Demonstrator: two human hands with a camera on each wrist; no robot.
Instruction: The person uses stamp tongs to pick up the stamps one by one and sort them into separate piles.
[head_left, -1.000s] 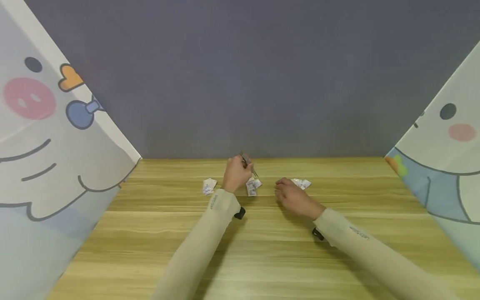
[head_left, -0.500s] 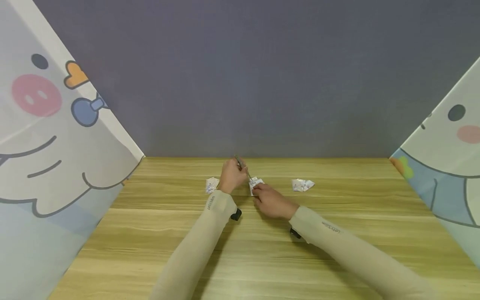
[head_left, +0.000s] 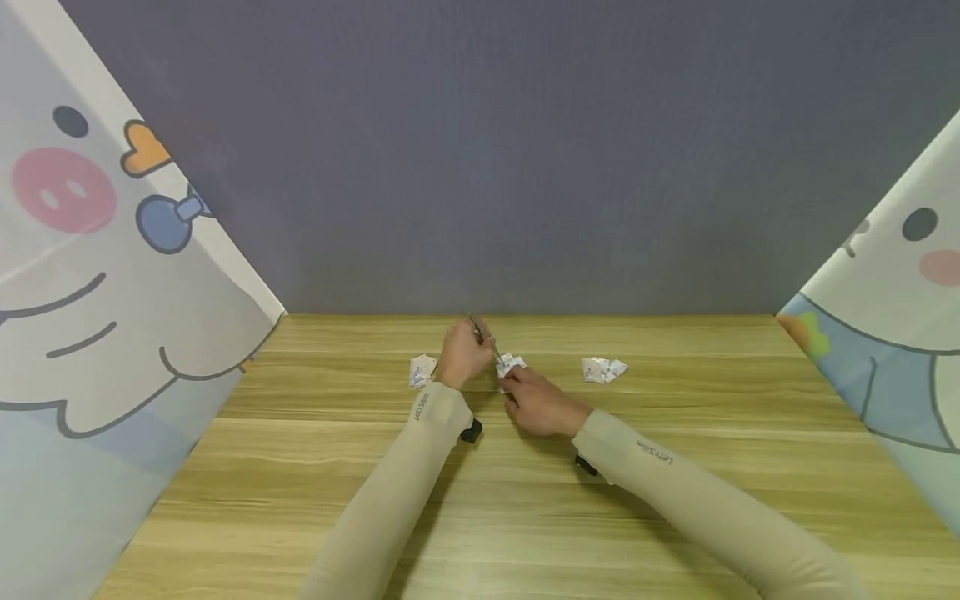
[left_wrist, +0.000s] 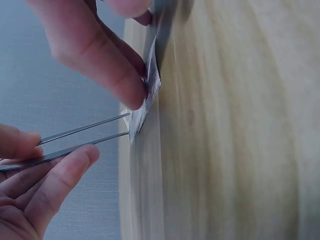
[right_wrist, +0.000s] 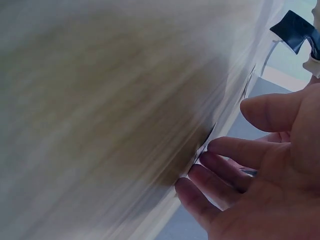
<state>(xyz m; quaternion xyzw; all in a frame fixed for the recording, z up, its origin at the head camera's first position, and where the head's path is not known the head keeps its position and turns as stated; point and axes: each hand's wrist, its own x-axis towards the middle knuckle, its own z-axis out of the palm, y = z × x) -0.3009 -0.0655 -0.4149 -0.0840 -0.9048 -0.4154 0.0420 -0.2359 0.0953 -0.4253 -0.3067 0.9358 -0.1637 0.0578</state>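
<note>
My left hand (head_left: 461, 354) pinches metal tweezers (left_wrist: 50, 156) between thumb and fingers. In the left wrist view their two prongs stand slightly apart, with the tips at the edge of a small flat white printed packet (left_wrist: 154, 82). That packet lies in the middle pile (head_left: 510, 362) on the table. My right hand (head_left: 543, 404) rests its fingertips on the same pile from the right, covering part of it. In the right wrist view its thumb (right_wrist: 270, 111) is spread away from the fingers, which touch the packet's edge.
A left pile of similar packets (head_left: 422, 369) lies beside my left wrist, partly covered by it. Another pile (head_left: 603, 370) lies to the right. The wooden table (head_left: 525, 517) ends at a grey back panel (head_left: 525, 167), with cartoon-printed panels on both sides.
My right hand has moved left from beside the right pile onto the middle pile. The tweezers in my left hand have come down to that pile, their tips now at the packet.
</note>
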